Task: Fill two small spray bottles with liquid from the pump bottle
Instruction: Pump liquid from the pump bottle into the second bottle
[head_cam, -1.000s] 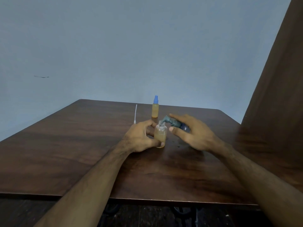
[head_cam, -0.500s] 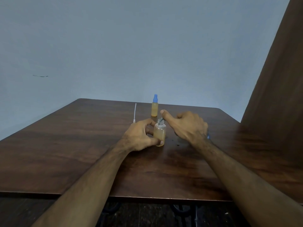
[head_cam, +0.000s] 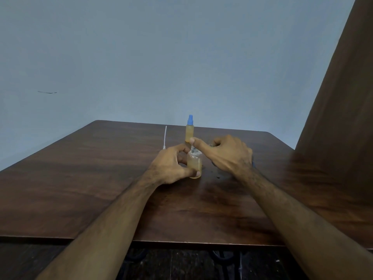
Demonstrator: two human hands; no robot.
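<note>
So there's a dark brown wooden worktop [head_cam: 80, 178] up against a pale blue-grey wall [head_cam: 161, 57], and the person has both bare forearms stretched out over it. The left hand [head_cam: 171, 168] is curled around a small clear plastic bottle with amber liquid [head_cam: 194, 163], thumb across the bottle's near lower side, fingers wrapped behind it, and the bottle stands upright on the worktop about in the middle. The right hand [head_cam: 228, 153] is right next to it on the right, index finger stretched out over the bottle's open neck, the rest of the fingers curled around something dark. Only a bit of blue peeks out by the wrist, so it's probably the pump bottle [head_cam: 252, 164], but it's almost completely hidden. A thin clear spout sits at the small bottle's mouth, under that fingertip. Further back, just behind the hands, a second small amber spray bottle with a blue cap [head_cam: 189, 129] stands upright on its own. Off to its left a thin white plastic tube [head_cam: 165, 137] lies on the wood. A few dark drops sit on the worktop just right of the held bottle. A brown wooden panel [head_cam: 343, 98] fills the right edge.
</note>
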